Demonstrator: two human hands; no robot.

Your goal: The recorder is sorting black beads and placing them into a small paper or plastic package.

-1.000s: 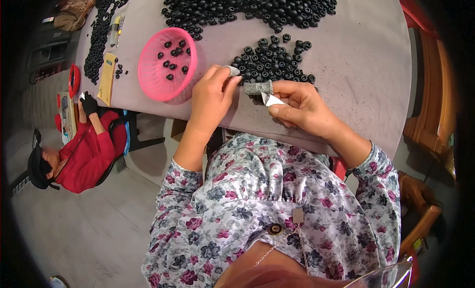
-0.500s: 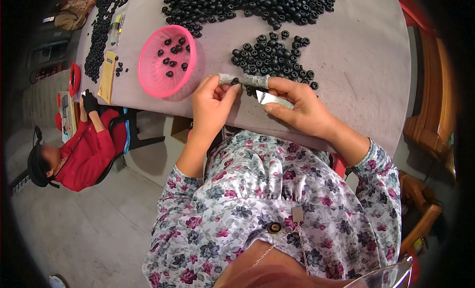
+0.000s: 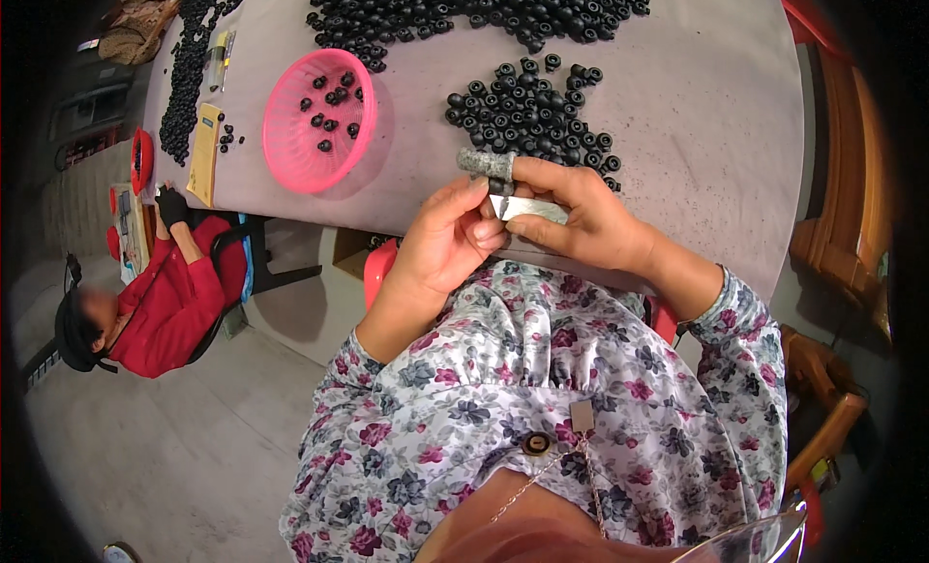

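Close to the table's near edge, my two hands meet. My left hand (image 3: 435,242) is closed, pinching a small round black part (image 3: 500,187) between its fingertips. In my right hand (image 3: 602,219) is a short flat blade (image 3: 527,211), gripped between thumb and fingers, its pointed end at my left fingers and just below the black part. Grey cloth wraps the right index finger, which reaches over the black part. Whether the blade's edge touches the part I cannot tell. Just beyond my hands lies a small pile of similar black parts (image 3: 527,113), several showing ring-shaped open ends.
A pink plastic basket (image 3: 274,127) with several black parts stands left of the pile. Larger heaps of black parts (image 3: 474,6) cover the far side. Left are a yellow box (image 3: 203,161) and a person in red (image 3: 174,306). Wooden furniture (image 3: 852,176) stands at right.
My left hand has moved right and a little nearer to me, bringing the black part to the blade. The right index finger has bent and shifted left over it.
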